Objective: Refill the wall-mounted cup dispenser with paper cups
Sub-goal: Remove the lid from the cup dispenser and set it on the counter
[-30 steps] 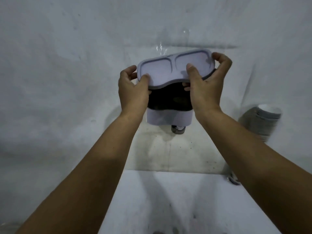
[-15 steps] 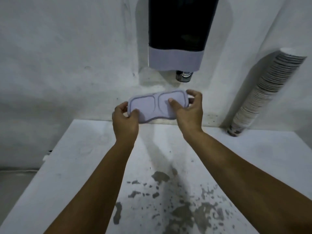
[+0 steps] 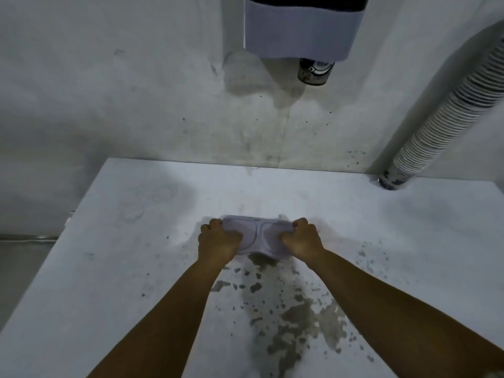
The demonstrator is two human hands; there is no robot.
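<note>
The pale grey dispenser lid with two oval recesses lies low over the white table, held at both ends. My left hand grips its left end and my right hand grips its right end. The wall-mounted cup dispenser hangs on the wall above, dark upper body and grey lower band; one printed paper cup pokes out of its bottom. A long stack of paper cups leans against the wall at the right, its base on the table.
The white table meets a stained white wall at the back. Its surface has chipped, dark patches in front of me. The table's left edge drops off to a grey floor.
Both hands have carried the lid from the top of the dispenser down to the table surface. My view has tilted down, so the dispenser now sits at the top edge.
</note>
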